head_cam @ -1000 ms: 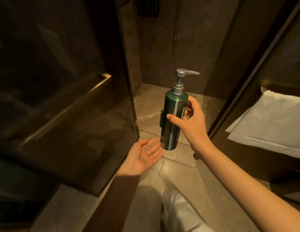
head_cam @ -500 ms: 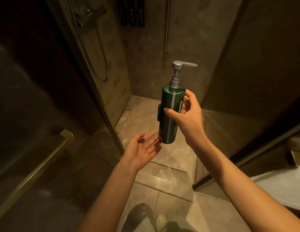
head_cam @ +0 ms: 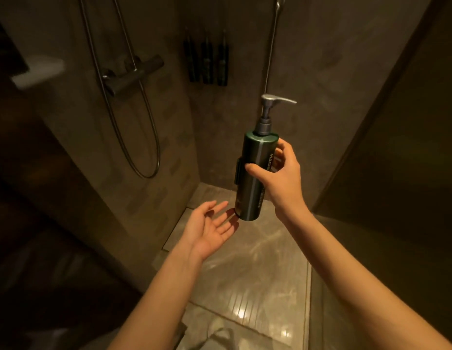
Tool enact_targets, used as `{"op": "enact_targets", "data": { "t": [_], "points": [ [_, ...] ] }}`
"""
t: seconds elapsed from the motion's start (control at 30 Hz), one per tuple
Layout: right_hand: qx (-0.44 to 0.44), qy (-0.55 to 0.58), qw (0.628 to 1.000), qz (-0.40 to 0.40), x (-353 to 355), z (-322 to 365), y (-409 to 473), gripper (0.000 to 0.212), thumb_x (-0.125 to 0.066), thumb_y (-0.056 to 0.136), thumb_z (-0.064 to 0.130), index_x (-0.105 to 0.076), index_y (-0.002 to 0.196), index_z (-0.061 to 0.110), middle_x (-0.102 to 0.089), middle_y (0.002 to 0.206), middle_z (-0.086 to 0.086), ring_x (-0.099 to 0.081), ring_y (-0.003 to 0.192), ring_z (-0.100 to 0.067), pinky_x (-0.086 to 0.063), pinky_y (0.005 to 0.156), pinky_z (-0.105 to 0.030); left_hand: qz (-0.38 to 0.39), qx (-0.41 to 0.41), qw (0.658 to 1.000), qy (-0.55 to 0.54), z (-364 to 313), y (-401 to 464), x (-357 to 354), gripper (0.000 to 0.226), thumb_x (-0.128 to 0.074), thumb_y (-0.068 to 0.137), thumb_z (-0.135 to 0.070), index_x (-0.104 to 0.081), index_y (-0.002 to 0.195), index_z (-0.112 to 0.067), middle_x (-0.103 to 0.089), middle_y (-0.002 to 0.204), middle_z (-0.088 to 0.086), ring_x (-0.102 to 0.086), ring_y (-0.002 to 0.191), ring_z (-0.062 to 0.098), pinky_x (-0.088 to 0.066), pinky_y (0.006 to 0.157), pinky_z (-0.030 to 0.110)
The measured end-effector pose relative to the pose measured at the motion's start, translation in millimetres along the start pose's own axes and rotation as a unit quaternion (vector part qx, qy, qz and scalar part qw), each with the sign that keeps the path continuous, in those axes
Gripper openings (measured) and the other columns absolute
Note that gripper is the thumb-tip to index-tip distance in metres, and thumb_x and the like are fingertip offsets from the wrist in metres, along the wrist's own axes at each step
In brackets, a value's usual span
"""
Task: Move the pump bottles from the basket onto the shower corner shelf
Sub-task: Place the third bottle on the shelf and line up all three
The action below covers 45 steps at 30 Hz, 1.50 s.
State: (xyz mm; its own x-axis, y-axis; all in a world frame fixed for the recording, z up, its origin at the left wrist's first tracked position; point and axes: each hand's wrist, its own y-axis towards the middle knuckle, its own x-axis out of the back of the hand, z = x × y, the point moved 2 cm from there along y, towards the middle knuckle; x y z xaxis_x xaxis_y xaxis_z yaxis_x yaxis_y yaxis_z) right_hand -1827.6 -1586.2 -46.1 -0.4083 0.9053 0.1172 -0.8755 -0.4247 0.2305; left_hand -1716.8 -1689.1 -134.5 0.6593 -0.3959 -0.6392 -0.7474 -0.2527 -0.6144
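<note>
Dark green cylindrical pump bottle with a silver pump head [head_cam: 255, 173] held upright in the shower stall.

The right hand [head_cam: 280, 180] clamps its middle, thumb in front, fingers [head_cam: 283, 150] behind; the left hand [head_cam: 209, 228] lies palm-up, fingers spread, fingertips just beside its base.

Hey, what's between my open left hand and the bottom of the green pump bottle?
Nothing: in the head view the left hand lies open just below-left of the green pump bottle, only shower floor behind.
</note>
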Motion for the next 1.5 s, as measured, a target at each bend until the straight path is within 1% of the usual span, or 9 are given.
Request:
{"op": "enact_targets", "data": {
  "t": [0.13,0.23,0.37,0.57,0.73,1.03,1.2,1.37,1.5],
  "points": [
    [0.053,0.011,0.998,0.027,-39,16,83,0.064,-0.079,0.067,0.011,-0.049,0.124,0.022,-0.061,0.113,0.007,-0.057,0.103,-0.004,-0.048,0.088,-0.023,0.003,-0.054,0.999,-0.007,-75,37,-29,0.028,-0.045,0.09,-0.026,-0.058,0.11,-0.011,-0.061,0.105,0.014,-0.059,0.094,0.026,-0.048,0.081,0.036],
    [0.081,0.023,0.995,0.053,-66,25,132,0.065,-0.079,0.066,0.01,-0.05,0.123,0.021,-0.061,0.111,0.01,-0.057,0.1,0.001,-0.046,0.086,-0.015,-0.02,-0.078,0.997,-0.013,-117,57,-46,0.02,-0.047,0.088,-0.026,-0.058,0.098,-0.012,-0.06,0.108,0.013,-0.058,0.101,0.027,-0.045,0.087,0.037],
    [0.11,0.034,0.986,0.123,-101,23,195,0.066,-0.08,0.067,0.014,-0.049,0.124,0.026,-0.058,0.114,0.015,-0.053,0.104,0.008,-0.042,0.085,-0.006,-0.038,-0.113,0.991,-0.062,-164,82,-57,0.028,-0.046,0.09,-0.024,-0.056,0.11,-0.008,-0.053,0.132,0.019,-0.048,0.125,0.031,-0.04,0.101,0.04],
    [0.141,0.082,0.954,0.25,-160,29,286,0.067,-0.08,0.069,0.015,-0.048,0.128,0.023,-0.057,0.12,0.01,-0.052,0.106,0.006,-0.042,0.087,-0.012,-0.072,-0.215,0.963,-0.145,-227,113,-67,0.033,-0.047,0.089,-0.022,-0.055,0.118,-0.009,-0.054,0.133,0.019,-0.051,0.122,0.032,-0.039,0.103,0.04],
    [0.171,0.143,0.903,0.367,-211,62,341,0.067,-0.079,0.07,0.016,-0.046,0.127,0.025,-0.054,0.111,0.021,-0.053,0.099,0.014,-0.045,0.081,-0.006,-0.126,-0.338,0.913,-0.193,-269,111,-82,0.04,-0.048,0.087,-0.022,-0.056,0.125,-0.011,-0.058,0.129,0.018,-0.054,0.118,0.031,-0.039,0.103,0.042],
    [0.201,0.241,0.793,0.523,-308,124,354,0.069,-0.079,0.07,0.018,-0.046,0.129,0.028,-0.055,0.122,0.01,-0.054,0.106,0.003,-0.048,0.081,-0.009,-0.24,-0.509,0.792,-0.235,-318,64,-84,0.035,-0.046,0.088,-0.02,-0.059,0.12,-0.011,-0.056,0.129,0.019,-0.051,0.121,0.032,-0.043,0.097,0.041],
    [0.213,0.29,0.748,0.558,-362,158,344,0.068,-0.079,0.07,0.02,-0.047,0.13,0.029,-0.056,0.126,0.009,-0.054,0.113,-0.005,-0.049,0.095,-0.032,-0.333,-0.605,0.711,-0.134,-352,34,-76,0.034,-0.046,0.092,-0.022,-0.057,0.123,-0.015,-0.059,0.125,0.013,-0.054,0.118,0.027,-0.042,0.1,0.039],
    [0.245,0.309,0.716,0.576,-415,183,333,0.064,-0.078,0.072,0.018,-0.047,0.128,0.028,-0.057,0.115,0.013,-0.055,0.106,0.001,-0.048,0.08,-0.01,-0.482,-0.637,0.599,0.059,-389,26,-66,0.025,-0.045,0.095,-0.025,-0.051,0.115,-0.038,-0.055,0.111,-0.018,-0.052,0.105,-0.002,-0.043,0.09,0.021],
    [0.236,0.322,0.705,0.586,-454,191,330,0.062,-0.077,0.073,0.016,-0.047,0.125,0.031,-0.054,0.107,0.022,-0.054,0.096,0.009,-0.045,0.07,0.001,-0.593,-0.593,0.518,0.166,-420,34,-50,0.045,-0.049,0.094,-0.025,-0.035,0.135,-0.037,-0.044,0.122,-0.019,-0.043,0.1,-0.012,-0.034,0.078,0.007]
  ]
}}
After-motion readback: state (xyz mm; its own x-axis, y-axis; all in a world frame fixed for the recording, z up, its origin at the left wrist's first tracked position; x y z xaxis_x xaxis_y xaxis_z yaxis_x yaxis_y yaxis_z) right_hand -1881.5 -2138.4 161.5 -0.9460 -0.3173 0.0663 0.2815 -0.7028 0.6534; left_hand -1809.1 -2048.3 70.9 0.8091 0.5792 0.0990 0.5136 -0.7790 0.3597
